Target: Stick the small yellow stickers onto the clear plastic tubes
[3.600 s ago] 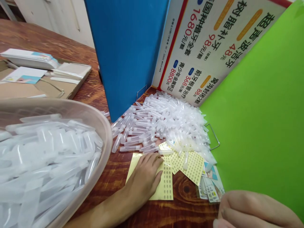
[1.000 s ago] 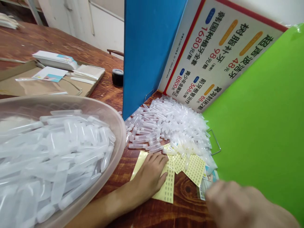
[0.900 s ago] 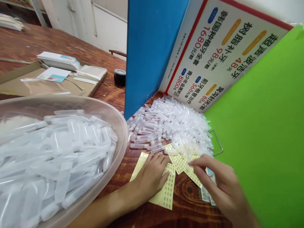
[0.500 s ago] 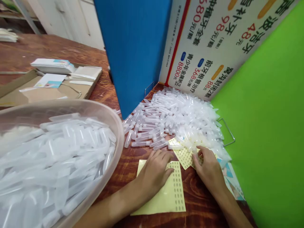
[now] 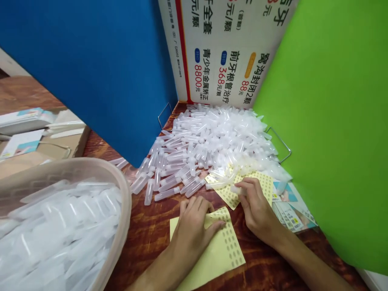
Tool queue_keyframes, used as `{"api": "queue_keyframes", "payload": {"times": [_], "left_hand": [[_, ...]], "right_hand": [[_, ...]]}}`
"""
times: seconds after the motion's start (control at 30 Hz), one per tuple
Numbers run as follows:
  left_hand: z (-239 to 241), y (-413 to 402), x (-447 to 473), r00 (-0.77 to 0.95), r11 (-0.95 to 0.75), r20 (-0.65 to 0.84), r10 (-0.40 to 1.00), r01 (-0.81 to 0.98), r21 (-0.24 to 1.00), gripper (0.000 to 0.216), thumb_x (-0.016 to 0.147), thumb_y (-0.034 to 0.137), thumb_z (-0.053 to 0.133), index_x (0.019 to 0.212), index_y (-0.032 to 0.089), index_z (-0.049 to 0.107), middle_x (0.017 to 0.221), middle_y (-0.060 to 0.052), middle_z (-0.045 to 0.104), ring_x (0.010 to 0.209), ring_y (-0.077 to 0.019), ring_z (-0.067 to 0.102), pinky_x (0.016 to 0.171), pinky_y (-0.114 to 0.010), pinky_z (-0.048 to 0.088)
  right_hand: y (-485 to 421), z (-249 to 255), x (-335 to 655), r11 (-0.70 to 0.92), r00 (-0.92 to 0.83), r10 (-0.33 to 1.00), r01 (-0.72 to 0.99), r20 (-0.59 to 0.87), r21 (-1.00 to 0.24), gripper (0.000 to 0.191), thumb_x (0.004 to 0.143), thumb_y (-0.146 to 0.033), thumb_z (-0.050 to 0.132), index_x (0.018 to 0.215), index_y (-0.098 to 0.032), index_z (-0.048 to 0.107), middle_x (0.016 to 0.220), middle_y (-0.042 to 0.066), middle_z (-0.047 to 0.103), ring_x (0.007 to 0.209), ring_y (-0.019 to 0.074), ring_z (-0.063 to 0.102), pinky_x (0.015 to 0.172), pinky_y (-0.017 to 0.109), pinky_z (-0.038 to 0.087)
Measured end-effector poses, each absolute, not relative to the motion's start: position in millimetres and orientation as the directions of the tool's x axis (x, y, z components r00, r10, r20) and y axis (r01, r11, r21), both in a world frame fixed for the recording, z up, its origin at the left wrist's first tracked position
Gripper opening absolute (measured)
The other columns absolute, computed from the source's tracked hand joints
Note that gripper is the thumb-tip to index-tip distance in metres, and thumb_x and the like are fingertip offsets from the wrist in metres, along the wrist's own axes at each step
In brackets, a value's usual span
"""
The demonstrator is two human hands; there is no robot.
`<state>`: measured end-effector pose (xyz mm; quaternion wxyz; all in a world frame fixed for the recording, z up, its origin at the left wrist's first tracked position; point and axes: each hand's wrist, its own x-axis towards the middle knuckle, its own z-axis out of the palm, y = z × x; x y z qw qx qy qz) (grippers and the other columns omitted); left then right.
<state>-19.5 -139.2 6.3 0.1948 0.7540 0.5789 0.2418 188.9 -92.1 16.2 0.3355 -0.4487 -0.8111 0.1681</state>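
My left hand (image 5: 194, 228) is closed at the top edge of a yellow sticker sheet (image 5: 209, 266) with rows of small oval labels along its right side. The sheet's top edge bends upward between fingers and thumb. Between the fingertips of my right hand (image 5: 257, 206) is a small translucent plastic tube (image 5: 238, 189), partly hidden. Just beyond it, more yellow label sheets (image 5: 227, 193) lie under the front of a large heap of similar tubes (image 5: 218, 137).
A translucent tub (image 5: 125, 214) full of tubes stands on the left. Blue (image 5: 115, 72) and green (image 5: 327, 121) panels flank a printed price board (image 5: 212, 48) behind the heap. Printed cards (image 5: 292, 210) lie at right. A cardboard tray (image 5: 80, 139) sits far left.
The view has turned left and moved closer. My right hand now has a tube at its fingertips, and my left hand has bent up the sheet's top edge.
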Motion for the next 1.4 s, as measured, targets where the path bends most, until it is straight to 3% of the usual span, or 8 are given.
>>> {"api": "queue_keyframes", "payload": {"times": [0.2, 0.37, 0.5, 0.83, 1.4], "left_hand": [[9, -136, -23, 0.215, -0.295, 0.202, 0.955, 0.701, 0.650, 0.019, 0.089, 0.030, 0.072, 0.088, 0.020, 0.056, 0.086, -0.002, 0.065, 0.081, -0.0214, 0.059, 0.073, -0.034, 0.040], [12, -137, -22, 0.234, -0.382, 0.303, 0.924, 0.609, 0.695, 0.013, 0.095, 0.030, 0.064, 0.088, 0.020, 0.059, 0.087, -0.002, 0.068, 0.084, -0.0198, 0.061, 0.075, -0.034, 0.042], [12, -136, -22, 0.257, -0.487, 0.418, 0.871, 0.568, 0.664, 0.011, 0.096, 0.028, 0.064, 0.088, 0.020, 0.063, 0.086, 0.000, 0.071, 0.083, -0.0177, 0.063, 0.079, -0.035, 0.040], [15, -135, -23, 0.260, -0.594, 0.561, 0.786, 0.571, 0.567, 0.005, 0.090, 0.020, 0.071, 0.093, 0.019, 0.068, 0.087, 0.001, 0.073, 0.083, -0.0169, 0.066, 0.080, -0.034, 0.037], [10, -135, -24, 0.263, -0.477, 0.403, 0.877, 0.584, 0.657, 0.013, 0.085, 0.018, 0.077, 0.091, 0.018, 0.065, 0.087, -0.001, 0.070, 0.083, -0.0192, 0.063, 0.075, -0.032, 0.039]], "right_hand": [[-101, 26, 182, 0.356, -0.450, 0.887, 0.514, 0.108, -0.781, 0.016, 0.099, -0.029, 0.051, 0.113, -0.022, 0.056, 0.090, 0.003, 0.061, 0.078, 0.0189, 0.060, 0.070, 0.032, 0.052], [-102, 28, 180, 0.267, -0.515, 0.857, 0.415, 0.017, -0.870, 0.024, 0.097, -0.038, 0.058, 0.111, -0.022, 0.068, 0.084, 0.001, 0.067, 0.074, 0.0175, 0.062, 0.067, 0.028, 0.048], [-100, 25, 183, 0.167, -0.520, 0.852, 0.374, -0.057, -0.913, 0.024, 0.094, -0.040, 0.062, 0.102, -0.021, 0.074, 0.074, 0.000, 0.065, 0.068, 0.0163, 0.059, 0.063, 0.027, 0.044], [-96, 22, 187, 0.073, -0.488, 0.869, 0.280, -0.077, -0.957, 0.018, 0.090, -0.038, 0.069, 0.095, -0.021, 0.074, 0.077, 0.001, 0.067, 0.072, 0.0164, 0.058, 0.068, 0.028, 0.042], [-98, 21, 186, 0.137, -0.529, 0.848, 0.253, -0.019, -0.958, 0.012, 0.092, -0.030, 0.066, 0.093, -0.021, 0.073, 0.079, 0.001, 0.069, 0.075, 0.0165, 0.061, 0.069, 0.027, 0.044]]}}
